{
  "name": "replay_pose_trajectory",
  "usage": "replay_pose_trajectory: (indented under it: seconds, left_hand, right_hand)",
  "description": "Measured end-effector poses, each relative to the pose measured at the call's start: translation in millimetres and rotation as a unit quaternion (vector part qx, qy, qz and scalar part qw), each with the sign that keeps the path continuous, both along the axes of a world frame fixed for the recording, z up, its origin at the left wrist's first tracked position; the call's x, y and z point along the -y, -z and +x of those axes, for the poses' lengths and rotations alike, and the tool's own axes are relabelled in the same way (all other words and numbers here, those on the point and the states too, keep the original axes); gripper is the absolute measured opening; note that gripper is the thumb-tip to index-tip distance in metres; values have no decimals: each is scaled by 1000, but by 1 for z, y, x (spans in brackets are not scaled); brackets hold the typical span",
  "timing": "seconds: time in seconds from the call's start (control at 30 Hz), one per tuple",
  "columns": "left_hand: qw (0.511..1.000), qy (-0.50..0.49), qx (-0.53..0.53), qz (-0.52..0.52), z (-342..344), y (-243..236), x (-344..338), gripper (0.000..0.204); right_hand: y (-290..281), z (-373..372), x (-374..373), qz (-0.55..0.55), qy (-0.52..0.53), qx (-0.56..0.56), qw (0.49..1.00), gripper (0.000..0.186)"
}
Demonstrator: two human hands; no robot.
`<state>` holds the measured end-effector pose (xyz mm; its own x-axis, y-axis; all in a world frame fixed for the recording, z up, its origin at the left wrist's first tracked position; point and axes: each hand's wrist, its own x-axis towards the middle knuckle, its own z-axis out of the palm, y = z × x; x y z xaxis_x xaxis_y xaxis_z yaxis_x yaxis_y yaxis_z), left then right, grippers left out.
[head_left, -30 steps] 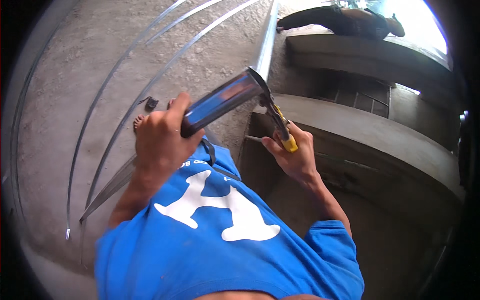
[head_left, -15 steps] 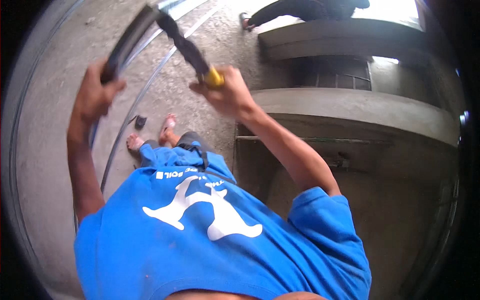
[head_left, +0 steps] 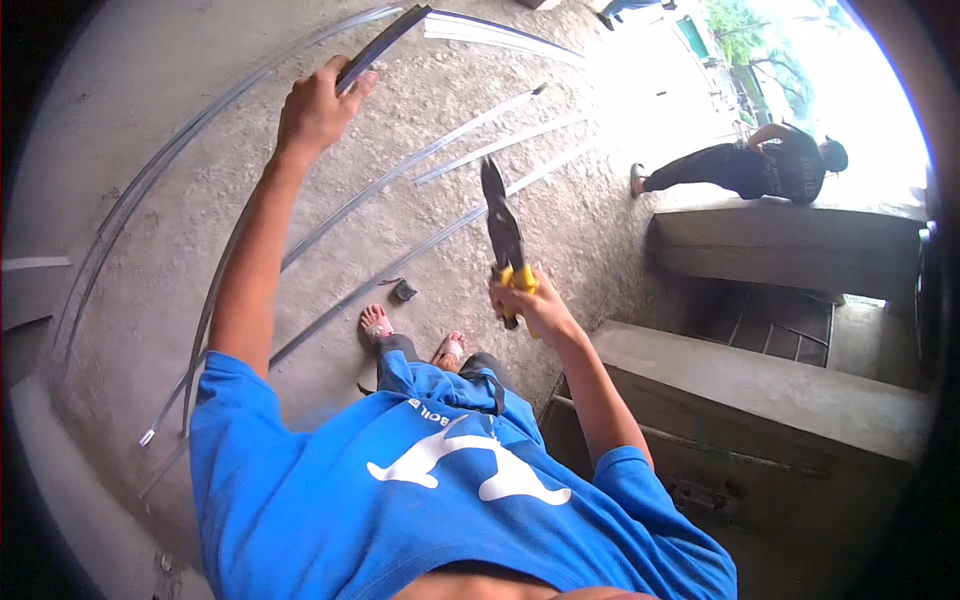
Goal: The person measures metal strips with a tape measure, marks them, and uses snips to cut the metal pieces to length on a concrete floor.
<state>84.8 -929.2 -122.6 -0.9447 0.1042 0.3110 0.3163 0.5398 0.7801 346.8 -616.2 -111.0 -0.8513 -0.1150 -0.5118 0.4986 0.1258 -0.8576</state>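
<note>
Up at the top, my left hand (head_left: 318, 115) is closed around a thin metal channel (head_left: 388, 42), dark along the side facing me. The channel's far end stands beyond my fingers, and a long piece also runs down behind my forearm. My right hand (head_left: 542, 308) grips a pair of tin snips (head_left: 505, 225) by the yellow and black handles. The snips' dark blades point away from me, well apart from the channel in my left hand. Whether the blades are parted is hard to see.
Several long metal channels (head_left: 400, 170) lie across the rough concrete floor (head_left: 570, 225). A small black tape measure (head_left: 403, 291) sits near my feet. Concrete ledges (head_left: 740, 385) stand to the right, with a person in dark clothes (head_left: 775, 165) on the farther one.
The snips, earlier up against the channel's end, are now away from it, lower and to the right. My left hand is raised farther out, still holding the channel. The view has shifted.
</note>
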Motion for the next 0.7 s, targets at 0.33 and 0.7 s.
replay_pose_trajectory:
  seconds: [0.33, 0.7]
  left_hand:
    - [894, 298, 295, 156, 40, -31, -3, 62]
    - [776, 347, 489, 199, 85, -15, -41, 65]
  right_hand:
    - [54, 32, -38, -138, 199, 188, 952, 17]
    - [7, -112, -73, -301, -68, 35, 951, 24]
